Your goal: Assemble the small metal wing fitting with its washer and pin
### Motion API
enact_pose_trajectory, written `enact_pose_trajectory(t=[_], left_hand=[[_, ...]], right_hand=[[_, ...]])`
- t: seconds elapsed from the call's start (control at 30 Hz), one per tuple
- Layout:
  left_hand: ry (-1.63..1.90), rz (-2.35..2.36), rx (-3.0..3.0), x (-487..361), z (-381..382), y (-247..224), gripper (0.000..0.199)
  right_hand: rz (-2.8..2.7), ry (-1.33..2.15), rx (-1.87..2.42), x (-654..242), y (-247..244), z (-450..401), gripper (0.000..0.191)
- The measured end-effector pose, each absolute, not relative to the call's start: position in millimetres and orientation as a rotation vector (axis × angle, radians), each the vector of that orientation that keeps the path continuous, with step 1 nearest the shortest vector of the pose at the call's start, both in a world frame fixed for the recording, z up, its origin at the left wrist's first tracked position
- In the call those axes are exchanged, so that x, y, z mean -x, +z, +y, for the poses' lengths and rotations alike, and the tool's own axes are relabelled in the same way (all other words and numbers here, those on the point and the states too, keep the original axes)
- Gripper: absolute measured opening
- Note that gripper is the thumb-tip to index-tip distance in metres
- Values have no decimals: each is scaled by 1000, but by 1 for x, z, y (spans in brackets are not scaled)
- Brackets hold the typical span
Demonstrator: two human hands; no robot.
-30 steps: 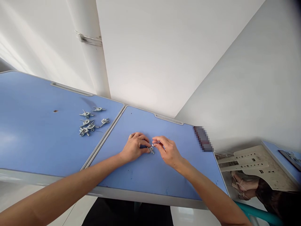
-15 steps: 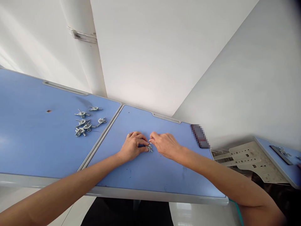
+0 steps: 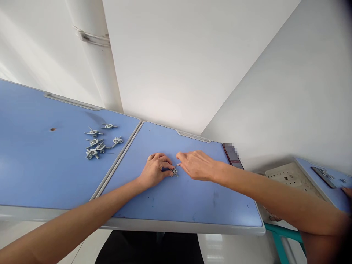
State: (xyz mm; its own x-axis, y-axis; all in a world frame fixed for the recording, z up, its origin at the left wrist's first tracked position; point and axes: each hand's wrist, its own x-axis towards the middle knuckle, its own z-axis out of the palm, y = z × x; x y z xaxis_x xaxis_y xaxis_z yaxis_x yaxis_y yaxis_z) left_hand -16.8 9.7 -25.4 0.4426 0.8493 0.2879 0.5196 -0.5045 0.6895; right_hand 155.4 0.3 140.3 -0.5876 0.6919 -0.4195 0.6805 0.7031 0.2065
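Note:
My left hand [image 3: 154,170] rests on the blue desktop [image 3: 176,198], its fingers closed around a slim tool with a dark blue handle [image 3: 165,169]. A thin metal shaft [image 3: 173,167] runs from that handle toward a small metal fitting [image 3: 174,172], which lies just beyond my left fingertips. My right hand [image 3: 196,165] sits close by, its fingertips near a bright tip [image 3: 178,165]. Whether those fingers grip it is hard to tell. A group of several similar metal fittings [image 3: 95,143] lies on the neighbouring blue desk [image 3: 41,161].
A phone [image 3: 232,156] lies at the desk's far right corner. A seam separates the two desks. Another blue desk [image 3: 321,179] stands at the right, with a co-worker's hand [image 3: 347,191] at its edge. A teal chair frame [image 3: 280,234] stands below.
My right forearm has swung out to the right and now lies flatter across the desk. My right hand has moved slightly up and away from the fitting. My left hand stays put.

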Motion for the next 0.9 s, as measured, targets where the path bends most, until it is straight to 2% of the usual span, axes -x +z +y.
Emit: enact_pose_trajectory(t=[0.1,0.23,0.3,0.43,0.53,0.6,0.7,0.77,0.9], left_hand=[[857,1145,-2185,17,10,-26,9],[857,1163,-2176,16,9,-26,8],[845,1166,-2175,16,9,-26,8],[845,1161,-2178,16,9,-25,9],[853,1156,-2180,16,9,-24,7],[847,1155,-2179,16,9,-24,6],[845,1163,-2176,16,9,-24,7],[849,1165,-2178,16,9,-24,8],[834,1163,-2169,15,9,-22,9]], right_hand=[[2373,76,-977,-154,140,1,11],[2267,175,-1174,-154,132,7,30],[2301,150,-1184,-155,132,6,32],[2390,143,-959,-156,138,-2,19],[2366,148,-852,-151,138,-5,23],[2341,105,-924,-146,136,-3,27],[2279,40,-1153,-139,135,3,17],[2271,-22,-1235,-137,137,4,21],[2302,-84,-1145,-140,146,2,21]])
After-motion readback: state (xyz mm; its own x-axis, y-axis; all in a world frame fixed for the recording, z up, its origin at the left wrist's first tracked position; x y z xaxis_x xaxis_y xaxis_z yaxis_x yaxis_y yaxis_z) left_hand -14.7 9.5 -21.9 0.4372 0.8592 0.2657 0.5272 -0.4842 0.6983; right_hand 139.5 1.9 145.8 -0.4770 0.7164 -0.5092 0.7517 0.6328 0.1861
